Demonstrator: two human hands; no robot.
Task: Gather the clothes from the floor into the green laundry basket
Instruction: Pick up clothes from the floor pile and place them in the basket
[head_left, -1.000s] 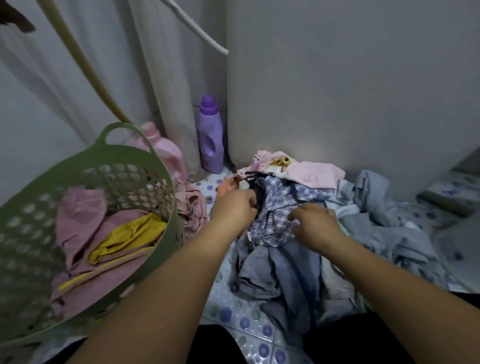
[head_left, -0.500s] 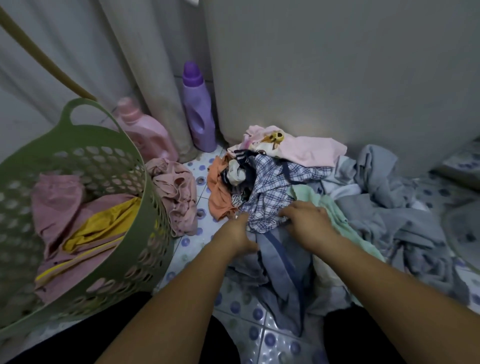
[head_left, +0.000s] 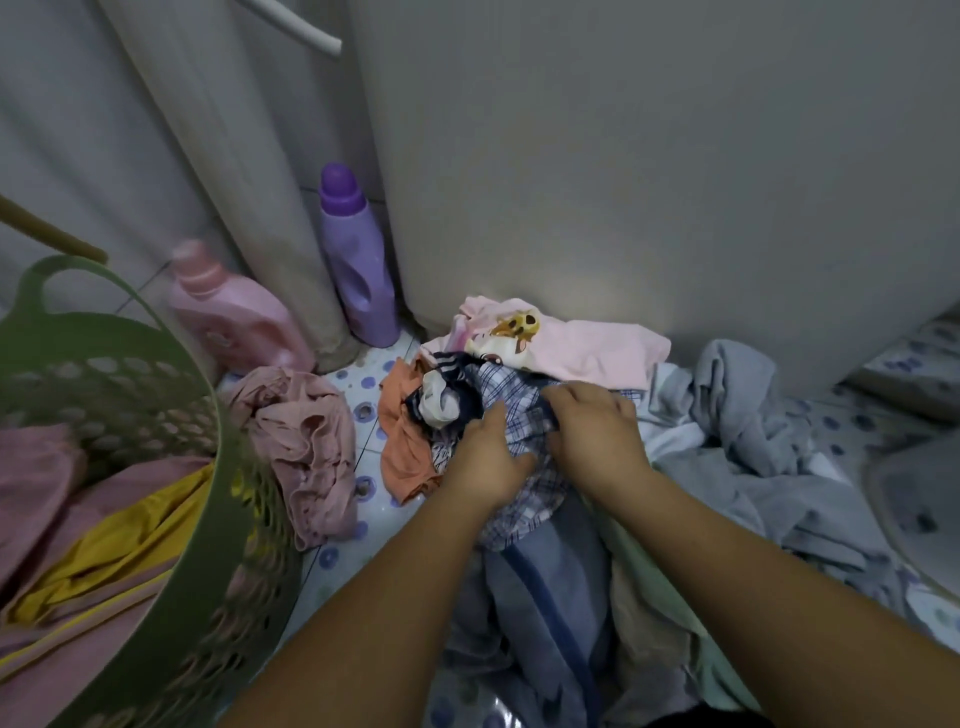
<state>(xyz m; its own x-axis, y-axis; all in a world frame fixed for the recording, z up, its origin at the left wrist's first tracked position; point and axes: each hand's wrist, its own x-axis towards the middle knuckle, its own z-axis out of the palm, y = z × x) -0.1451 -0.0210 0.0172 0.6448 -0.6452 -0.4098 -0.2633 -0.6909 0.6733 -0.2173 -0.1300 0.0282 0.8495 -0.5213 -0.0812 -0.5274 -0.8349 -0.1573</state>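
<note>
- Nearest to us, our two forearms reach forward over a blue garment (head_left: 540, 613) lying on the dotted floor tiles (head_left: 332, 558).
- At our left, the green laundry basket (head_left: 208, 467) leans toward us, with pink and yellow clothes (head_left: 104, 545) inside it.
- Our left hand (head_left: 488, 462) has its fingers curled into the plaid shirt (head_left: 511, 410) on top of the pile; our right hand (head_left: 597, 436) pinches the same shirt's far edge.
- Just beside the basket, a dusty pink garment (head_left: 306, 447) lies crumpled on the floor, and an orange cloth (head_left: 402, 441) lies left of the plaid shirt.
- Grey clothes (head_left: 743, 431) spread to our right.
- Beyond the hands lies a light pink printed top (head_left: 571, 340) against the wall.
- Farthest back stand a pink bottle (head_left: 234, 312) and a purple bottle (head_left: 358, 270).
</note>
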